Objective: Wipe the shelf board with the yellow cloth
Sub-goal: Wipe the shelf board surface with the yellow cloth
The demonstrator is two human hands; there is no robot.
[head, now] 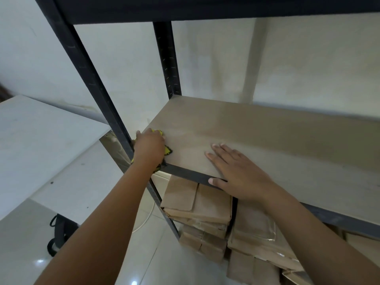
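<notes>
Head view | left hand [149,146] grip closed on yellow cloth [167,150], shelf board [257,130] corner; right hand [238,171] flat, open

Our left hand [149,146] presses the yellow cloth [167,150] onto the near left corner of the shelf board [257,130], beside the black upright post [98,89]. Our right hand [240,173] lies flat on the board's near edge, fingers [218,150] spread. Brown paper packages [205,204] are stacked on the level below.
</notes>
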